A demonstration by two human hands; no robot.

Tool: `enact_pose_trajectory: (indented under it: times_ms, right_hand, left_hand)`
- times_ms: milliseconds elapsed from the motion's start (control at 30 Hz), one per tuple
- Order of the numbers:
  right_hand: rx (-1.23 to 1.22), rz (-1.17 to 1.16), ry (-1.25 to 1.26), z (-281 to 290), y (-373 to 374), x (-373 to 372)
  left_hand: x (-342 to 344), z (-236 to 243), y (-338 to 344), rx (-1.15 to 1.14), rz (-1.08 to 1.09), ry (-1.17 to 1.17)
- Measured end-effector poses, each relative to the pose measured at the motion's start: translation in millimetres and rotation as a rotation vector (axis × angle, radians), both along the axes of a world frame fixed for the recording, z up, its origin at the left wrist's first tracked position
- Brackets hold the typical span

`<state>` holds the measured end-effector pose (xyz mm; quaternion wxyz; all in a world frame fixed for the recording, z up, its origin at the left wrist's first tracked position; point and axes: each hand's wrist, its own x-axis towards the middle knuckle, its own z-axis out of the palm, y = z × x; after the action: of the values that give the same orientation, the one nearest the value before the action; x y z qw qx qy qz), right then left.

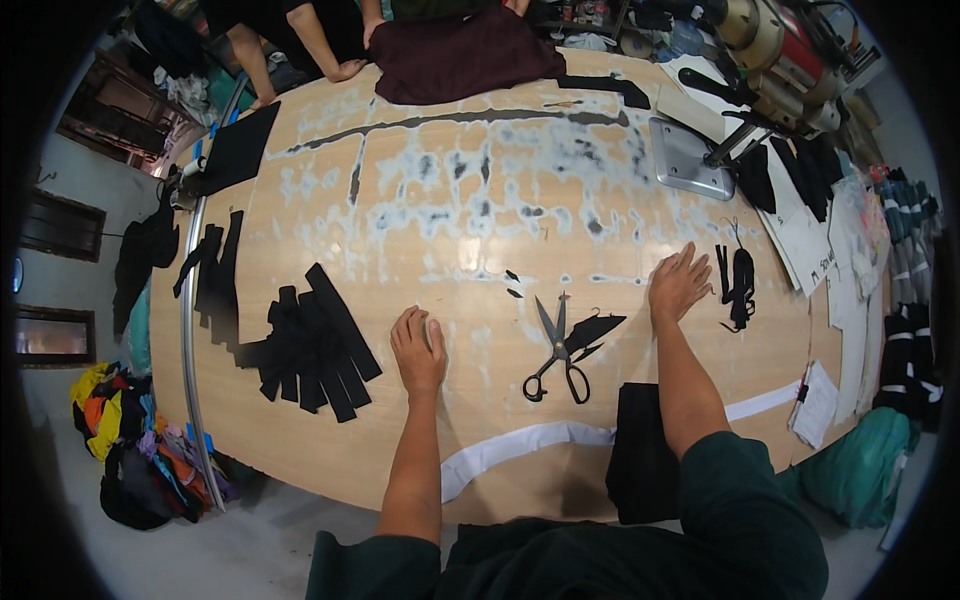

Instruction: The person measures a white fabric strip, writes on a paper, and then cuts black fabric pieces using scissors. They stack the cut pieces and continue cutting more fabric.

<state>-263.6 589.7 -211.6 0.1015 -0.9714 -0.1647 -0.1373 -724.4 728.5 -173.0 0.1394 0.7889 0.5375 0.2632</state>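
Note:
My left hand [417,350] lies flat on the wooden table, holding nothing, just right of a fanned pile of black fabric strips [310,345]. Farther right, my right hand [681,284] also rests flat with its fingers apart, beside a small bundle of black cords or narrow strips [740,285]. Between the hands lie black-handled scissors [558,352], blades parted and pointing away from me. Small black fabric scraps [595,333] touch or sit close by the blades. Under my right forearm is a folded black cloth [640,450], lying over a long white strip [525,447].
A cutting machine [775,60] with a flat metal base [690,158] stands at the far right, near white paper patterns [800,235]. Across the table [330,220], people lean by a dark maroon cloth [465,58]. A metal rail [190,300] edges the left side; coloured fabric is heaped below.

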Motion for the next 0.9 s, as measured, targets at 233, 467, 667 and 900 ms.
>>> enact_pose_trajectory:
  times_ms: [233, 467, 667, 900]
  right_hand:
    - [0.005, 0.006, -0.015, -0.1, 0.3, -1.2]
    - [-0.012, 0.004, -0.009, 1.8, 1.5, -0.1]
    - [-0.012, -0.001, 0.010, 4.7, 1.9, -1.8]
    - [-0.008, -0.012, 0.019, 2.4, 1.3, -1.0]
  left_hand:
    - [-0.8, -1.9, 0.3, -0.007, 0.002, -0.004]
    - [-1.0, -2.6, 1.7, 0.001, 0.001, 0.014]
    - [-0.8, -1.3, 0.7, -0.024, 0.013, 0.015]
    - [-0.2, 1.0, 1.0, -0.012, 0.011, 0.011]
